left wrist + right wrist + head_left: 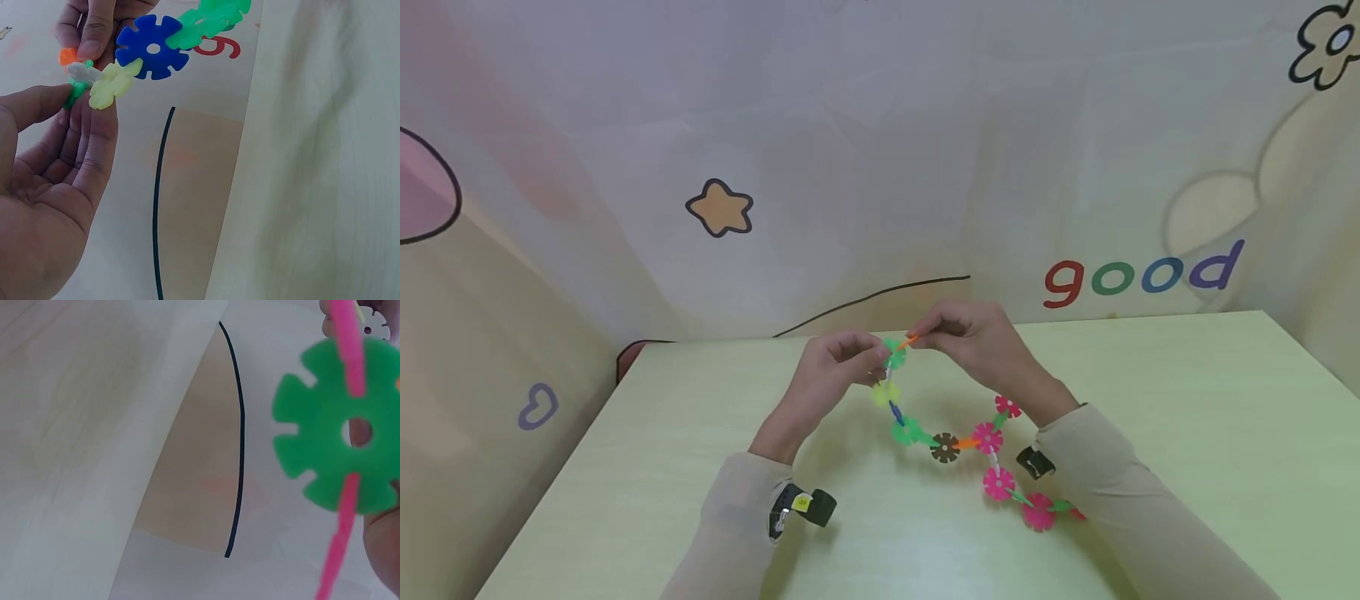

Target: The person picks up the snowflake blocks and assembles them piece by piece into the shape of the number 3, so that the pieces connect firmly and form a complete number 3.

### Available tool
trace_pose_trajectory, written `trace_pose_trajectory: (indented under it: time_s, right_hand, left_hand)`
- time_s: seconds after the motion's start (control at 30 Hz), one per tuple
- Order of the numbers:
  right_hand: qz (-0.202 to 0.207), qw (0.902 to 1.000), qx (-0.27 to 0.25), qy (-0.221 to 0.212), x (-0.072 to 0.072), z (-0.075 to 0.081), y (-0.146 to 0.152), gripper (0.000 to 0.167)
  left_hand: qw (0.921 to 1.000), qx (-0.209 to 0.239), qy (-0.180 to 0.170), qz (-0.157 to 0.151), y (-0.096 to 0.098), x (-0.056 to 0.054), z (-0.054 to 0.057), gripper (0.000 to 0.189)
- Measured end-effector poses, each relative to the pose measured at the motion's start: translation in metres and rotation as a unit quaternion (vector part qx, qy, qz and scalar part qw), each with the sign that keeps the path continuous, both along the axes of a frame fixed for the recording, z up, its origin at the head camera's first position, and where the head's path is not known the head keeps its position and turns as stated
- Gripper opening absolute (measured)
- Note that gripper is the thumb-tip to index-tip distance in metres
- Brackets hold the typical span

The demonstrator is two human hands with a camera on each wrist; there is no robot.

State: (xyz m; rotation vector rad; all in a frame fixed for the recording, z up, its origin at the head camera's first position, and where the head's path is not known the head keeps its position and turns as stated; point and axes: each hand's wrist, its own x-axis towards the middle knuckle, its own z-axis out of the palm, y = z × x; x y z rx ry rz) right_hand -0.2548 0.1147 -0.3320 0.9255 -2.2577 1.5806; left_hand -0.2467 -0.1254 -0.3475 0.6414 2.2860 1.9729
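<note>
My left hand (826,372) pinches a green snowflake disc (895,357) at the upper end of a chain of slotted plastic discs. My right hand (973,340) pinches an orange disc (907,342), seen edge-on, against that green one. Below follow a white disc (86,74), a yellow disc (114,85) and a blue disc (139,40), linked slot in slot. The chain curves on through more green, a brown disc (945,448) and pink discs (998,483). A large green disc (312,425) with pink ones in its slots fills the right wrist view's edge, partly hiding the right hand.
The chain hangs and curves over the pale table (647,492), its lower end running behind the right sleeve (1105,458). A printed backdrop (865,167) with a star and coloured letters rises at the table's far edge. Black straps with small boxes sit at both wrists.
</note>
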Motion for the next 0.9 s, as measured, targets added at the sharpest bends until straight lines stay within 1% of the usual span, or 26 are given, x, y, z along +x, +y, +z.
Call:
trace_pose_trajectory:
  time_s: [0.13,0.2,0.27,0.33,0.43,0.5,0.57,0.63,0.7,0.77,0.9]
  right_hand:
    - [-0.006,0.9995,0.03,0.004,0.002,0.003,0.004,0.015]
    - [-0.007,0.9984,0.056,0.008,0.003,0.006,0.008,0.016]
    - [-0.014,0.9964,0.083,0.01,0.003,0.011,0.015,0.018]
    - [-0.022,0.9936,0.111,0.008,0.003,0.019,0.025,0.02]
    - [-0.047,0.9867,0.156,0.001,0.005,0.033,0.047,0.024]
    - [-0.061,0.9805,0.186,-0.014,0.007,0.041,0.065,0.025]
    - [-0.074,0.9737,0.212,-0.037,0.008,0.044,0.085,0.026]
    - [-0.083,0.9662,0.234,-0.07,0.008,0.042,0.104,0.028]
    - [-0.085,0.9601,0.245,-0.103,0.009,0.035,0.123,0.03]
    - [-0.078,0.9556,0.249,-0.137,0.01,0.025,0.139,0.032]
    - [-0.044,0.9507,0.237,-0.196,0.012,0.005,0.163,0.037]
  left_hand:
    - [1.0,0.001,-0.002,0.001,0.001,-0.002,-0.002,0.018]
    - [1.0,0.0,-0.006,0.001,0.0,-0.003,-0.003,0.018]
    - [1.0,-0.002,-0.008,0.003,-0.001,-0.003,-0.003,0.018]
    - [0.9999,-0.005,-0.006,0.007,-0.004,-0.004,-0.003,0.018]
    - [0.9999,-0.009,0.0,0.014,-0.009,-0.005,-0.002,0.018]
    - [0.9998,-0.01,0.003,0.016,-0.011,-0.006,-0.002,0.018]
    - [0.9998,-0.007,0.003,0.017,-0.013,-0.006,-0.001,0.018]
    - [0.9998,-0.004,0.002,0.018,-0.013,-0.006,0.0,0.019]
    - [0.9998,-0.002,0.0,0.019,-0.014,-0.005,0.001,0.019]
    - [0.9998,-0.001,-0.002,0.02,-0.014,-0.006,0.001,0.019]
    - [0.9997,-0.001,-0.001,0.023,-0.014,-0.006,0.0,0.017]
